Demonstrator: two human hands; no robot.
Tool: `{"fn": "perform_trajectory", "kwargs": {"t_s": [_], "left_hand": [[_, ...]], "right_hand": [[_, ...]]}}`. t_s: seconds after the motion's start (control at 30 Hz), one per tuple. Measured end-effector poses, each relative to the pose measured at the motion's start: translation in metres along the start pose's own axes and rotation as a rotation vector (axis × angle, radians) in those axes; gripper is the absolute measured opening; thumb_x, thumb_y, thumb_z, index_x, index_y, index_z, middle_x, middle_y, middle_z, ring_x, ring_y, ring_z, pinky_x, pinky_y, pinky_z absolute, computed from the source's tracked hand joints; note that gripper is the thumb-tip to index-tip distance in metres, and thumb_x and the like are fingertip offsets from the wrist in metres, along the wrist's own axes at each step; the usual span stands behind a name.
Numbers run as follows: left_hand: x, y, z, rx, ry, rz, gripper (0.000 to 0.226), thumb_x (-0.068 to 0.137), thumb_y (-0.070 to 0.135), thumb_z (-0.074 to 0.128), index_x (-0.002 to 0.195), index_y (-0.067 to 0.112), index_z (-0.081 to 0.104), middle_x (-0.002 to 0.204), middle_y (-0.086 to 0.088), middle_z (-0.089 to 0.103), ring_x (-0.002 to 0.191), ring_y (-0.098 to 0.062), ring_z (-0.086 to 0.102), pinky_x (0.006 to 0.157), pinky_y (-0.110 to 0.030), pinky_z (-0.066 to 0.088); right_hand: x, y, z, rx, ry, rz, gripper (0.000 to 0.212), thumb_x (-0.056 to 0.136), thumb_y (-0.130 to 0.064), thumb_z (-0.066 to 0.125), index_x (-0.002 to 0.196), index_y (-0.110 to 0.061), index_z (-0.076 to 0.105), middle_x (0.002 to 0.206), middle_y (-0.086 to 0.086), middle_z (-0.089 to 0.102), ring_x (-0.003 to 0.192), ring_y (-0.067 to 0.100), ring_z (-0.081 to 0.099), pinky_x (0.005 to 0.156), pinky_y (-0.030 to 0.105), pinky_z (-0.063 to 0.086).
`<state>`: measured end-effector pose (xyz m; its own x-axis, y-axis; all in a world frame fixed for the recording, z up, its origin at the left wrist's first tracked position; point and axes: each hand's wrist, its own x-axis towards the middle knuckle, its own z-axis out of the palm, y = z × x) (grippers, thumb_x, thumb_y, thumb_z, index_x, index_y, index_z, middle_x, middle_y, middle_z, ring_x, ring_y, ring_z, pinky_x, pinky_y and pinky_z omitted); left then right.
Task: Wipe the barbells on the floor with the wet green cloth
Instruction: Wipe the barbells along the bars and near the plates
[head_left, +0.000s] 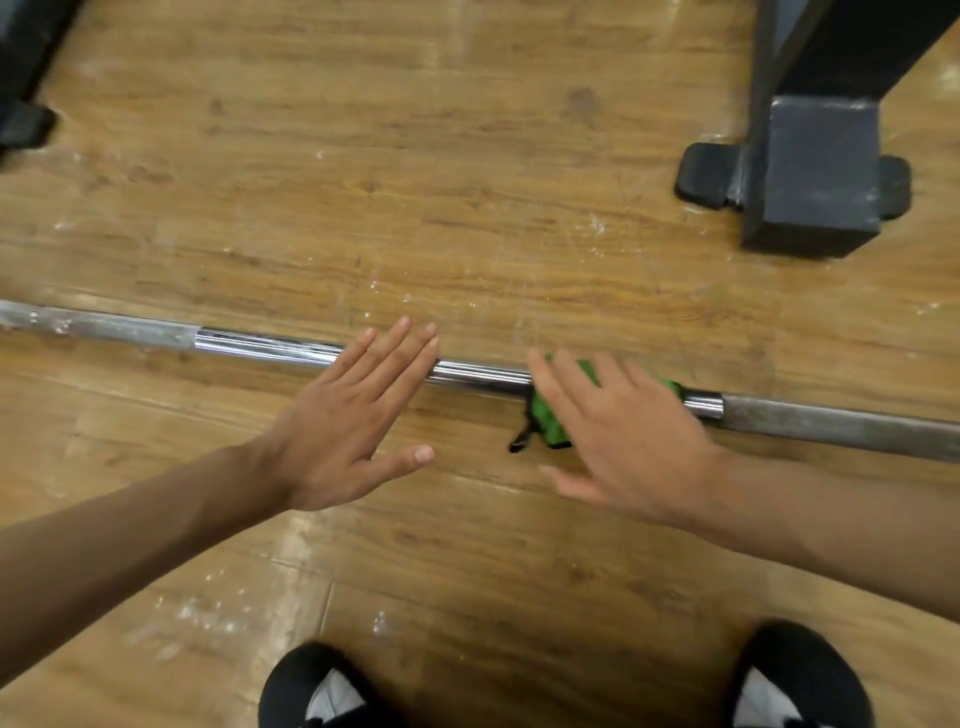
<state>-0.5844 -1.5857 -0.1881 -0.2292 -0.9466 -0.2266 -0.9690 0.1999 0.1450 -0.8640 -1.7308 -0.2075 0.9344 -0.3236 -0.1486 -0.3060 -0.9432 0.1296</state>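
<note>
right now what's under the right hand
The green cloth, draped over the barbell, shows past the edges of the right hand. The stretch of bar and cloth directly beneath the hand is covered, so contact cannot be confirmed.

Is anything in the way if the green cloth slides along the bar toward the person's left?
Yes. The left hand lies open across the bar, just left of the green cloth under the right hand. Beyond that hand, nothing visible sits on the bar.
</note>
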Motion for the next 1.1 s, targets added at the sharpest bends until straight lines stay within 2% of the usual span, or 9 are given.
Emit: {"fn": "perform_trajectory", "kwargs": {"t_s": [0.1, 0.17, 0.3, 0.4, 0.5, 0.6, 0.73, 0.93, 1.1], "left_hand": [[0.003, 0.002, 0.0, -0.005, 0.003, -0.01, 0.092, 0.104, 0.071, 0.018, 0.165, 0.003, 0.01, 0.174, -0.012, 0.008, 0.162, -0.029, 0.0, 0.129, -0.051, 0.008], [0.002, 0.001, 0.002, -0.001, -0.002, -0.018, 0.092, 0.104, 0.072, 0.017, 0.165, 0.004, 0.009, 0.174, -0.012, 0.008, 0.162, -0.028, 0.0, 0.129, -0.051, 0.009], [0.003, 0.002, 0.002, 0.008, -0.015, -0.035, 0.093, 0.103, 0.073, 0.016, 0.165, 0.005, 0.009, 0.174, -0.011, 0.01, 0.162, -0.025, -0.001, 0.129, -0.05, 0.01], [0.007, 0.004, 0.0, 0.004, -0.016, -0.058, 0.094, 0.102, 0.075, 0.016, 0.165, 0.005, 0.01, 0.174, -0.01, 0.013, 0.162, -0.024, 0.0, 0.129, -0.05, 0.01], [0.011, 0.005, -0.002, -0.006, -0.013, -0.087, 0.095, 0.102, 0.076, 0.015, 0.166, 0.007, 0.011, 0.173, -0.01, 0.017, 0.162, -0.024, 0.002, 0.129, -0.048, 0.007], [0.015, 0.007, -0.002, 0.001, -0.022, -0.122, 0.1, 0.099, 0.08, 0.014, 0.165, 0.005, 0.014, 0.171, -0.012, 0.021, 0.161, -0.025, 0.005, 0.13, -0.046, 0.005], [0.02, 0.01, -0.002, 0.048, -0.027, -0.174, 0.107, 0.094, 0.086, 0.013, 0.161, 0.004, 0.028, 0.164, -0.011, 0.036, 0.16, -0.028, 0.015, 0.129, -0.05, 0.013], [0.017, 0.019, 0.004, 0.074, 0.02, -0.188, 0.109, 0.092, 0.089, 0.02, 0.157, 0.002, 0.034, 0.157, -0.014, 0.043, 0.156, -0.032, 0.024, 0.129, -0.051, 0.015], [0.008, 0.027, 0.007, 0.063, 0.02, -0.186, 0.111, 0.093, 0.088, 0.021, 0.159, -0.001, 0.03, 0.162, -0.017, 0.037, 0.157, -0.034, 0.022, 0.128, -0.055, 0.016]], "right_hand": [[-0.055, 0.037, 0.006, -0.06, -0.084, 0.077, 0.101, 0.097, -0.071, 0.026, 0.161, 0.004, 0.008, 0.144, 0.027, 0.042, 0.112, 0.045, 0.053, 0.094, 0.053, 0.049], [-0.07, 0.045, 0.008, -0.066, -0.137, 0.136, 0.099, 0.096, -0.07, 0.022, 0.16, 0.006, 0.014, 0.141, 0.029, 0.045, 0.109, 0.046, 0.052, 0.091, 0.054, 0.047], [-0.05, 0.028, 0.004, -0.065, -0.165, 0.189, 0.107, 0.091, -0.074, 0.027, 0.156, 0.011, 0.02, 0.14, 0.03, 0.046, 0.107, 0.046, 0.051, 0.088, 0.054, 0.046], [-0.013, 0.007, 0.0, -0.083, -0.105, 0.101, 0.113, 0.089, -0.079, 0.037, 0.157, 0.01, 0.02, 0.142, 0.027, 0.045, 0.108, 0.042, 0.052, 0.088, 0.049, 0.045], [0.035, -0.022, -0.008, -0.099, -0.031, 0.019, 0.116, 0.089, -0.081, 0.035, 0.159, 0.008, 0.013, 0.148, 0.025, 0.04, 0.118, 0.041, 0.05, 0.094, 0.047, 0.044], [0.061, -0.029, -0.017, -0.051, -0.032, -0.006, 0.112, 0.088, -0.078, 0.04, 0.159, 0.006, 0.019, 0.145, 0.022, 0.046, 0.12, 0.039, 0.053, 0.097, 0.046, 0.046], [0.017, 0.009, -0.01, -0.004, -0.047, 0.023, 0.1, 0.086, -0.074, 0.049, 0.15, 0.003, 0.04, 0.13, 0.019, 0.057, 0.107, 0.036, 0.058, 0.088, 0.044, 0.052], [-0.07, 0.056, 0.009, -0.087, -0.15, 0.194, 0.101, 0.09, -0.07, 0.031, 0.153, 0.009, 0.029, 0.123, 0.026, 0.052, 0.102, 0.043, 0.051, 0.086, 0.053, 0.05], [-0.045, 0.025, 0.001, -0.011, -0.151, 0.199, 0.105, 0.087, -0.076, 0.04, 0.147, 0.01, 0.037, 0.121, 0.024, 0.054, 0.099, 0.041, 0.053, 0.083, 0.05, 0.049]]}}
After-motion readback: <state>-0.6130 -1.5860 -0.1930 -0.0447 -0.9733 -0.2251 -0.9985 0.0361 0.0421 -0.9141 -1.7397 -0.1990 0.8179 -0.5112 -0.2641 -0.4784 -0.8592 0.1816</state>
